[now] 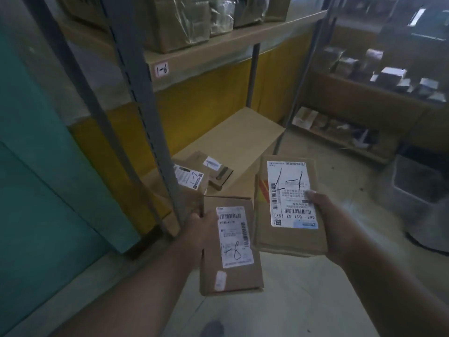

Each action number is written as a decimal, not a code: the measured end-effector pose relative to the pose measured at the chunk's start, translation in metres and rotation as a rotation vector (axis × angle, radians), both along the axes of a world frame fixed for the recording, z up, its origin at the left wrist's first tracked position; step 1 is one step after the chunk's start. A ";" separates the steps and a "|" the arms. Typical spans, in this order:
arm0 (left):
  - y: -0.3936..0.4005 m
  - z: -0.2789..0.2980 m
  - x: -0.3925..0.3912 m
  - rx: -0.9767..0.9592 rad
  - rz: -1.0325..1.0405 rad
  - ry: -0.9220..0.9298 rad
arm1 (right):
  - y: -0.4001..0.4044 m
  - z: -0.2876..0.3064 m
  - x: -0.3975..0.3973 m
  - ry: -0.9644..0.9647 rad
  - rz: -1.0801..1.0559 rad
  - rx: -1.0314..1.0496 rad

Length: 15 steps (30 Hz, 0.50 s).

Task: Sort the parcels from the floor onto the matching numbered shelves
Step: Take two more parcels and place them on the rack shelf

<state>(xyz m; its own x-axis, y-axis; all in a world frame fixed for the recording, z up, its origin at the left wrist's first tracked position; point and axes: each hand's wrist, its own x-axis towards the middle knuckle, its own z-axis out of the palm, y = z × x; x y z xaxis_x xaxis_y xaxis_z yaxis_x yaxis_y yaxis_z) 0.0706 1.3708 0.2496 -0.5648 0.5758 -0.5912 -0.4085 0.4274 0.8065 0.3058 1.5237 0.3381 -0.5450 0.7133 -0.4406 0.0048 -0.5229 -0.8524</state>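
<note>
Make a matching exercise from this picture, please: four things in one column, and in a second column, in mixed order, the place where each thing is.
Things
1. parcel marked 1-8
2. parcel marked 1-7 upside down
3. tag reading 1-6
4. small parcel marked 1-7

Places
A. stuck on the front edge of the upper shelf board
B. lying on the bottom shelf
C. held by the left hand
D. held by the right hand

Pairs: 1-C, 2-D, 3-A, 4-B
</note>
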 end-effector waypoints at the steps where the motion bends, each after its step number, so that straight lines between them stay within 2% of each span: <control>1: 0.015 0.011 0.001 0.002 -0.013 0.000 | 0.015 0.000 -0.002 -0.005 0.013 0.001; 4: 0.056 0.033 0.007 -0.008 -0.032 0.058 | 0.063 -0.003 -0.008 -0.007 0.040 0.026; 7: 0.093 0.029 0.010 0.034 -0.011 0.069 | 0.113 -0.014 -0.017 -0.001 0.106 0.013; 10: 0.129 0.017 0.017 0.094 0.113 0.065 | 0.167 -0.027 -0.028 -0.019 0.179 0.013; 15: 0.179 0.014 0.036 0.061 0.321 0.060 | 0.251 -0.028 -0.046 -0.066 0.355 0.006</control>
